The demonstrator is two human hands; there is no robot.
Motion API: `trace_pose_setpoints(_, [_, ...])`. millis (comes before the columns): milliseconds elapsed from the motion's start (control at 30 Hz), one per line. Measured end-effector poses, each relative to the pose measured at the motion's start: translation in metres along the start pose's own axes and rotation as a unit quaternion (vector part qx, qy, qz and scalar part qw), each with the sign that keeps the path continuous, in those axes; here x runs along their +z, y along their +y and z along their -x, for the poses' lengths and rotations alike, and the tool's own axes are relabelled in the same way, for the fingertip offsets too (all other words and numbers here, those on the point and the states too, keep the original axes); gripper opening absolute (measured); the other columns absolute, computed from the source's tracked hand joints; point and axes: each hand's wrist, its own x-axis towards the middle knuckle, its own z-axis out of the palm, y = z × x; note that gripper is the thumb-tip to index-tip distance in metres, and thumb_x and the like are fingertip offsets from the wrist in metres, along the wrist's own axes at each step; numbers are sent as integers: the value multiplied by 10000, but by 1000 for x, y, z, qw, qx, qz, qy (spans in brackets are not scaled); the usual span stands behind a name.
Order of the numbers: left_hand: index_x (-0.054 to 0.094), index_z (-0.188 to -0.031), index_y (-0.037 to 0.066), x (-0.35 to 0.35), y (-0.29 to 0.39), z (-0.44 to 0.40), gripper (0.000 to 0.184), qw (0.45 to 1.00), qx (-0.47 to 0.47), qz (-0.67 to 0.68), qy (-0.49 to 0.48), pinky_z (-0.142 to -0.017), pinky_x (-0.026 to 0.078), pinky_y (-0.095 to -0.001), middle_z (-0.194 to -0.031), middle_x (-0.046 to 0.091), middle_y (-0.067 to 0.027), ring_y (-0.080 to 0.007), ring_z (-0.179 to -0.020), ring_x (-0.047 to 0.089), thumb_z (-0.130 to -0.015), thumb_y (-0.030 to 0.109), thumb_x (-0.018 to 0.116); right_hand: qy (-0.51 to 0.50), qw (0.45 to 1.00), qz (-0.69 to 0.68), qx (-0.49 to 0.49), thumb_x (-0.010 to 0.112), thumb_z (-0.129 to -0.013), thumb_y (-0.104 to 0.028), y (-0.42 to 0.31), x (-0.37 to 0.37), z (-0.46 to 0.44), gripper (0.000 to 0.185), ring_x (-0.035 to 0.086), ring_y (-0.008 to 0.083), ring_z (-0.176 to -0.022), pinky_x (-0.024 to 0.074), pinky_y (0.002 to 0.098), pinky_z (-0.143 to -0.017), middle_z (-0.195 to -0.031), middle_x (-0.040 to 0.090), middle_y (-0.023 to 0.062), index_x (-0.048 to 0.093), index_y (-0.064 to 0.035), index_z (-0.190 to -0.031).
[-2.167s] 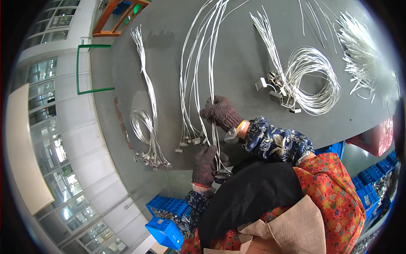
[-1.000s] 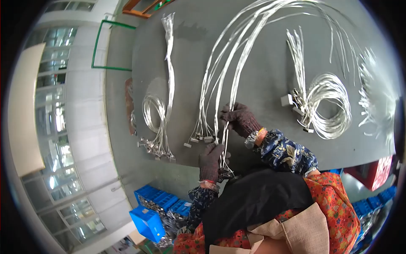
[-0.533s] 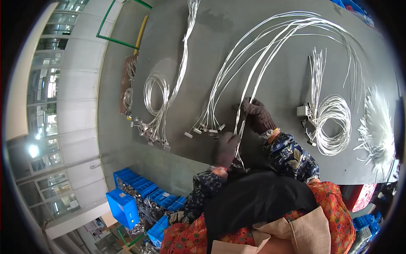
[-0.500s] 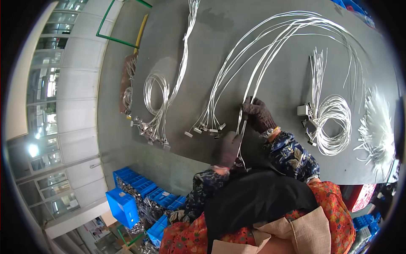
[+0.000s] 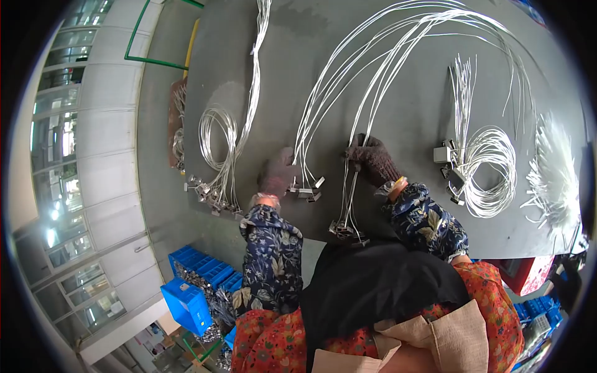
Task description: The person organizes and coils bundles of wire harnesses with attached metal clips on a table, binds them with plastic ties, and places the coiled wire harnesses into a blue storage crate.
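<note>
Both hands wear dark knitted gloves. My right hand (image 5: 374,161) is closed around a bundle of thin white wires (image 5: 367,105), whose lower ends carry small metal end pieces (image 5: 344,230) near the black apron. My left hand (image 5: 275,173), smeared by motion, is beside a second group of white wires (image 5: 303,133) on the grey table (image 5: 410,230). Its fingertips are close to those wires, above their metal end pieces (image 5: 308,190); whether they grip anything is unclear. Both groups arch up and over to the right.
To the left lies a coiled wire bundle (image 5: 217,133) with metal ends. On the right are another coil (image 5: 491,177), a small pale block (image 5: 442,155) and a fanned heap of white strands (image 5: 553,177). Blue bins (image 5: 186,304) with metal parts stand below the table's left edge.
My left hand has moved left and up, from the wires below my right hand to the neighbouring group. My right hand keeps its bundle, whose metal ends now show.
</note>
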Motion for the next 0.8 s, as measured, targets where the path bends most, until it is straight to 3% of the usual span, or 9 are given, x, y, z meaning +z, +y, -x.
trace_pose_setpoints(33, [567,-1291,72,-7,5,2,535,997,-21,32,-70,-842,506,-345,-1116,688,-98,-194,-956,655,-791,224,681,-2,1000,-1,2,656,-791,-14,-2,1,0,87,532,149,-558,455,275,-558,-665,570,69,569,-21,-789])
trace_pose_setpoints(67, [548,-1284,-13,-14,14,11,538,980,28,180,-78,-807,508,-292,-1082,679,-102,-155,-906,641,-775,92,687,-15,1000,13,6,656,-790,-13,-4,1,0,88,535,153,-561,462,273,-567,-665,570,72,568,-18,-788])
trace_pose_setpoints(133, [538,-1276,-43,-27,15,14,535,971,11,222,-93,-799,509,-281,-1072,674,-108,-159,-901,640,-764,26,677,-27,999,25,11,656,-789,-13,-4,0,1,90,538,157,-565,470,272,-576,-664,570,75,566,-15,-787])
trace_pose_setpoints(167, [528,-1269,-72,-35,15,15,534,958,-3,265,-109,-791,510,-269,-1063,669,-114,-163,-896,640,-754,-40,667,-28,999,27,8,647,-794,5,-3,-2,-1,85,559,162,-555,458,260,-524,-714,613,99,572,-5,-833])
trace_pose_setpoints(200, [509,-1294,-65,-42,14,17,564,970,-16,225,-90,-799,516,-267,-1095,651,-103,-166,-945,627,-752,-80,664,-27,999,28,6,638,-799,23,0,-4,-1,103,580,166,-546,447,247,-472,-764,656,124,577,5,-880])
trace_pose_setpoints(300, [519,-1281,-53,-53,14,21,552,942,-6,321,-96,-814,521,-269,-1140,629,-100,-164,-987,611,-755,-85,682,-44,999,2,-13,648,-795,24,6,-7,-5,111,578,157,-545,440,242,-472,-763,656,120,582,4,-882])
trace_pose_setpoints(400, [531,-1257,-39,-57,17,20,546,934,-4,335,-123,-830,522,-273,-1187,609,-94,-166,-1018,604,-743,-76,712,-41,999,8,-4,658,-800,15,4,-6,-4,111,583,155,-550,438,243,-472,-762,655,117,581,4,-879])
trace_pose_setpoints(600, [558,-1236,-19,-51,33,20,512,955,-56,289,-38,-851,512,-280,-1143,639,-84,-164,-1006,617,-745,-65,697,-54,999,6,6,665,-819,10,2,-6,-2,109,599,164,-564,438,245,-474,-756,648,114,581,2,-887])
trace_pose_setpoints(800, [504,-1304,-24,-51,19,11,588,953,-55,288,-69,-927,482,-304,-1193,614,-110,-185,-1062,614,-763,-2,735,-35,999,0,7,649,-816,29,3,-7,-5,109,603,174,-573,444,252,-478,-758,648,119,577,-4,-891])
